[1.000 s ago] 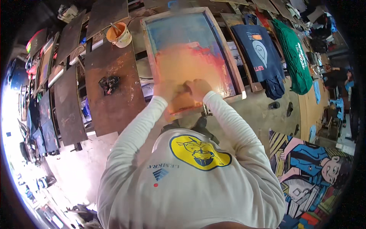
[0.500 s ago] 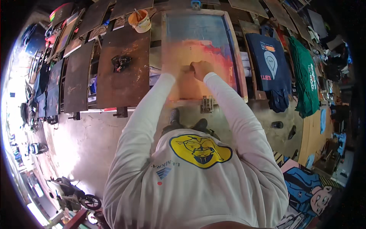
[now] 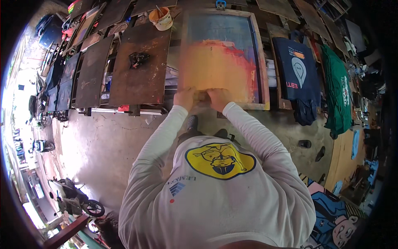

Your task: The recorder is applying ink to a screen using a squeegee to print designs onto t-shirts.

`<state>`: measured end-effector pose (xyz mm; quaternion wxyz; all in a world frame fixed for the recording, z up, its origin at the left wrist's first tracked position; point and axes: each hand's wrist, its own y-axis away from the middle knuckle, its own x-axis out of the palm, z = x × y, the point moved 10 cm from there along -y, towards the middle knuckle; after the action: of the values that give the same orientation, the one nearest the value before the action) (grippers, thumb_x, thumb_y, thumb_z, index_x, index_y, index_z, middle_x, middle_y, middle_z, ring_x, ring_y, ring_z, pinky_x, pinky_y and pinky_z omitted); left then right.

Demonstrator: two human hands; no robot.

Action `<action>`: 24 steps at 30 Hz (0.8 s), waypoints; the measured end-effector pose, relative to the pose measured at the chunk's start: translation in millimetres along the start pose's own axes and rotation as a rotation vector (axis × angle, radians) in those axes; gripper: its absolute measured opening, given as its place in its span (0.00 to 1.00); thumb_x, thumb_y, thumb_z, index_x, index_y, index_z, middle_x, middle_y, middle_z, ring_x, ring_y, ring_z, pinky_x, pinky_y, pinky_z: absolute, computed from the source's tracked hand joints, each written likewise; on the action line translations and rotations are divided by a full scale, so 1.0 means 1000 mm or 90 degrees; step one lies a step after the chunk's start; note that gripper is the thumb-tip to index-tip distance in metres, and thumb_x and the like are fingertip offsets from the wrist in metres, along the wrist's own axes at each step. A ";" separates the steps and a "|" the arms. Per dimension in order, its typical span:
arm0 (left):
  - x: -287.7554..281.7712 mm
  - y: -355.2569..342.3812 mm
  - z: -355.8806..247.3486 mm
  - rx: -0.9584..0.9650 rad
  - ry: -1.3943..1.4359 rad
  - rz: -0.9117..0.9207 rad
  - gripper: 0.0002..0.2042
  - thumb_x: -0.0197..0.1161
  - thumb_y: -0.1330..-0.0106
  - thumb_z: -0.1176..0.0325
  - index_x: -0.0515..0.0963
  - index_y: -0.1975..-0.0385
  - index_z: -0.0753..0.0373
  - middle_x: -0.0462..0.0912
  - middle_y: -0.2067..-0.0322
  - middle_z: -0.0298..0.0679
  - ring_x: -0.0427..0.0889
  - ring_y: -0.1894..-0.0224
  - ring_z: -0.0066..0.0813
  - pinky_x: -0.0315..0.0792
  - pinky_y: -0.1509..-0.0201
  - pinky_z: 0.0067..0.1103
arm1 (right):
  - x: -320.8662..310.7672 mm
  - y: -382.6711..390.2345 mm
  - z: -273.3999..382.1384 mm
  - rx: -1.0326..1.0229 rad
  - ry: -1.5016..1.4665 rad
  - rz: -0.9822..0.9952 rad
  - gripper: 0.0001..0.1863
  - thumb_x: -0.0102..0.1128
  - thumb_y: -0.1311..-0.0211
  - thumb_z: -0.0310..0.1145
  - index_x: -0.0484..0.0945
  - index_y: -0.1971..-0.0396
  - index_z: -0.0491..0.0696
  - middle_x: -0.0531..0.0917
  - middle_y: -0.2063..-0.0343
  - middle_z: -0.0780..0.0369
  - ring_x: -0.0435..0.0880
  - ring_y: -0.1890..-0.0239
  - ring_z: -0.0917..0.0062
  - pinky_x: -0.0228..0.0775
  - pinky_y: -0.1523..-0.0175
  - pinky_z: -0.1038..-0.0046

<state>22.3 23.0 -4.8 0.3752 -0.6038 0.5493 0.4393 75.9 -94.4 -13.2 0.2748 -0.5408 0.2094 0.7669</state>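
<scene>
A wood-framed printing screen (image 3: 260,62) lies flat in front of me. Orange, pink and red ink covers the near part of its mesh (image 3: 219,62), and the far part is blue-grey. At the near end of the frame, my left hand (image 3: 185,98) and my right hand (image 3: 219,98) are closed side by side on a squeegee (image 3: 202,96). Only a short brown piece of its handle shows between them; the fingers and the blade's edge are mostly hidden.
Left of the screen, a brown board (image 3: 143,79) bears a crumpled black bundle (image 3: 139,59). An ink-stained bucket (image 3: 161,20) with a stick in it stands at that board's far corner. To the right, a navy printed shirt (image 3: 296,68) and a green one (image 3: 338,87) lie on boards.
Both hands have come toward me with the squeegee, from mid-screen to the near end of the frame. The whole view has shifted slightly.
</scene>
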 end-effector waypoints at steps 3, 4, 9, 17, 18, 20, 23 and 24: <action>0.017 -0.014 0.015 -0.021 0.007 0.045 0.13 0.55 0.34 0.62 0.76 0.53 0.57 0.82 0.55 0.46 0.84 0.57 0.46 0.79 0.57 0.36 | -0.015 -0.011 -0.002 -0.035 -0.013 0.094 0.14 0.63 0.52 0.35 0.82 0.63 0.50 0.85 0.68 0.54 0.85 0.62 0.55 0.76 0.54 0.56; 0.016 -0.019 0.017 -0.026 0.008 0.044 0.13 0.55 0.34 0.62 0.76 0.53 0.57 0.82 0.55 0.46 0.84 0.57 0.46 0.79 0.57 0.36 | -0.022 -0.014 0.002 -0.080 -0.018 0.111 0.14 0.63 0.50 0.38 0.83 0.64 0.49 0.86 0.69 0.53 0.86 0.63 0.55 0.77 0.54 0.56; 0.031 -0.073 0.058 -0.172 0.278 0.074 0.14 0.51 0.31 0.60 0.81 0.56 0.58 0.84 0.57 0.49 0.84 0.53 0.45 0.76 0.51 0.37 | -0.032 -0.053 -0.011 -0.132 0.020 0.125 0.22 0.70 0.54 0.45 0.81 0.60 0.49 0.85 0.63 0.54 0.84 0.56 0.57 0.76 0.51 0.58; 0.006 -0.114 0.005 0.019 -0.154 0.173 0.24 0.69 0.46 0.48 0.80 0.53 0.55 0.85 0.58 0.47 0.84 0.53 0.46 0.75 0.48 0.36 | -0.014 -0.085 -0.045 -0.081 0.042 0.184 0.34 0.76 0.57 0.45 0.73 0.49 0.49 0.82 0.55 0.54 0.81 0.50 0.56 0.74 0.46 0.58; 0.007 -0.115 0.007 0.035 -0.155 0.165 0.28 0.72 0.52 0.46 0.80 0.53 0.54 0.85 0.58 0.46 0.84 0.53 0.46 0.75 0.49 0.36 | -0.013 -0.085 -0.044 -0.082 0.041 0.188 0.34 0.76 0.57 0.45 0.73 0.49 0.49 0.82 0.55 0.54 0.81 0.50 0.56 0.74 0.46 0.58; 0.014 -0.125 0.012 0.051 -0.152 0.161 0.32 0.76 0.58 0.44 0.80 0.53 0.54 0.85 0.58 0.44 0.84 0.53 0.46 0.76 0.49 0.36 | -0.018 -0.089 -0.050 -0.050 0.050 0.138 0.35 0.75 0.57 0.46 0.72 0.48 0.49 0.83 0.56 0.54 0.81 0.51 0.56 0.75 0.46 0.59; 0.027 -0.155 0.028 0.008 -0.044 0.146 0.31 0.76 0.57 0.45 0.80 0.53 0.54 0.85 0.59 0.43 0.84 0.53 0.45 0.76 0.49 0.35 | -0.023 -0.090 -0.063 0.013 0.036 0.118 0.35 0.74 0.56 0.47 0.72 0.47 0.49 0.83 0.57 0.53 0.82 0.51 0.56 0.76 0.48 0.59; 0.028 -0.163 0.008 0.067 -0.108 0.200 0.30 0.77 0.57 0.46 0.81 0.54 0.54 0.86 0.59 0.42 0.84 0.54 0.45 0.76 0.50 0.35 | -0.020 -0.088 -0.070 0.023 0.037 0.121 0.35 0.74 0.56 0.47 0.72 0.47 0.49 0.83 0.57 0.53 0.82 0.51 0.56 0.76 0.48 0.59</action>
<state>183.1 39.9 -38.2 0.3781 -0.4507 0.6254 0.5126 188.7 -74.5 -19.6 0.2044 -0.5353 0.2815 0.7697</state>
